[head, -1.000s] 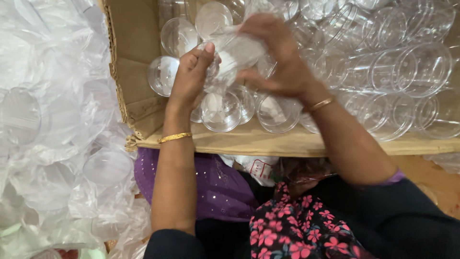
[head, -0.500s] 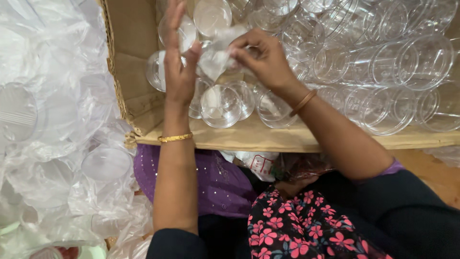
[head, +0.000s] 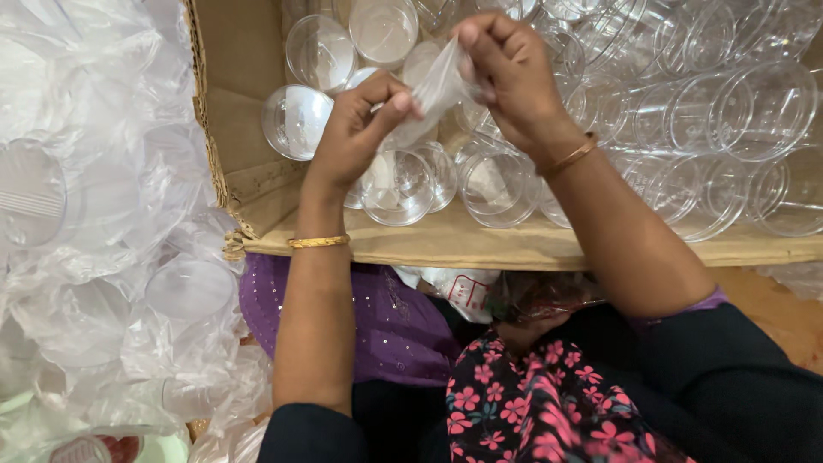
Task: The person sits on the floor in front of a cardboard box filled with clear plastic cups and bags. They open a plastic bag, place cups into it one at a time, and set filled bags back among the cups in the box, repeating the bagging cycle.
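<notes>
Both of my hands hold one thin clear plastic bag [head: 433, 90] over an open cardboard box [head: 480, 244]. My left hand [head: 360, 129] pinches the bag's lower left edge between thumb and fingers. My right hand [head: 510, 73] grips its upper right edge. The bag is stretched between them and looks empty. Under the hands lie several clear plastic cups [head: 399, 184], some upright, some on their sides. A gold bangle [head: 319, 242] sits on my left wrist, a thinner one [head: 573, 156] on my right.
A big heap of clear plastic bags with cups inside [head: 94, 240] fills the left side, against the box wall [head: 231, 103]. More cups [head: 729, 111] crowd the box's right half. My lap, in purple and flowered cloth [head: 523, 403], is below.
My hands came off the cups and rose a little. They now pull the clear bag taut between them, the right hand higher than before.
</notes>
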